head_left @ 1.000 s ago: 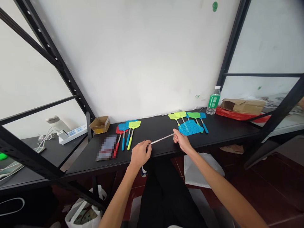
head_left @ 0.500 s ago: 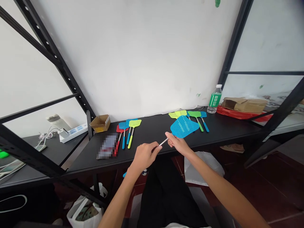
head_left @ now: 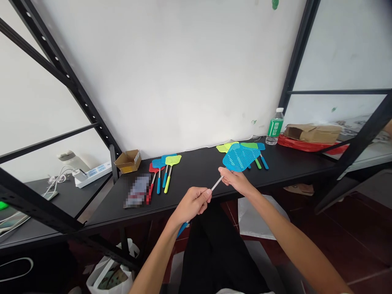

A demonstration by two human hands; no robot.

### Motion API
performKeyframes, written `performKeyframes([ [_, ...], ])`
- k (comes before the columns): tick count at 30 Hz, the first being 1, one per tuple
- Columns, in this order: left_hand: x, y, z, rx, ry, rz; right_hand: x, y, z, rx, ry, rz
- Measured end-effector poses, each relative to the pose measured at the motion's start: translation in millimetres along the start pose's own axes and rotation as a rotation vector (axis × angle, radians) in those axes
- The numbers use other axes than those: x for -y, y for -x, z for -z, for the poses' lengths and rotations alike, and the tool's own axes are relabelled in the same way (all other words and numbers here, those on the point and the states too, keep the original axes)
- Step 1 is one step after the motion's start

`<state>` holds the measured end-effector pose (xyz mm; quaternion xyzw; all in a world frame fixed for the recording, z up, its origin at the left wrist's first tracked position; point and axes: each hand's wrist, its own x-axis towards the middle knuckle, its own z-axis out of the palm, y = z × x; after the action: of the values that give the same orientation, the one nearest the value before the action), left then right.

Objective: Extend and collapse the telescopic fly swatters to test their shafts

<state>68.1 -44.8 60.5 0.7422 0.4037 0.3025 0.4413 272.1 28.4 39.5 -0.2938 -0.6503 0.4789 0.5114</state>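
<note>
A blue fly swatter (head_left: pixel 241 157) with a perforated head and a thin metal shaft is held in both hands, above the front edge of the black table. My left hand (head_left: pixel 194 203) is closed round the shaft, and its blue handle shows below the wrist. My right hand (head_left: pixel 234 179) grips the shaft just under the head. On the left of the table lie a yellow-green swatter (head_left: pixel 170 171), a red swatter (head_left: pixel 152 181) and blue swatters (head_left: pixel 159 175). Behind the held head lie more yellow-green swatters (head_left: pixel 223 148), a green swatter (head_left: pixel 257 162) and a blue swatter (head_left: pixel 263 160), partly hidden.
A small cardboard box (head_left: pixel 128 161) and a blurred flat packet (head_left: pixel 137 191) are at the table's left. A water bottle (head_left: pixel 275 127) stands at back right, near a cardboard piece (head_left: pixel 315 133) on red plastic. Black shelf posts (head_left: pixel 301 49) flank the table (head_left: pixel 199 165).
The held swatter has turned, its head now slightly higher and further right, its shaft steeper. My left hand has shifted a little to the right, and more of the blue handle shows.
</note>
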Motion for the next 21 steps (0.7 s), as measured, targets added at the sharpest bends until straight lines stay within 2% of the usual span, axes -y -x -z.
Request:
performKeyframes([
  [5, -3, 1, 3.0, -0.044, -0.119, -0.022, 2, -1, 2, -0.039, -0.002, 0.002],
  [13, -9, 4, 4.7, -0.189, -0.453, -0.086, -6, -3, 2, -0.126, -0.033, -0.013],
  [21, -7, 7, 11.1, -0.174, -0.459, -0.057, 1, -8, 25, -0.273, -0.125, 0.039],
])
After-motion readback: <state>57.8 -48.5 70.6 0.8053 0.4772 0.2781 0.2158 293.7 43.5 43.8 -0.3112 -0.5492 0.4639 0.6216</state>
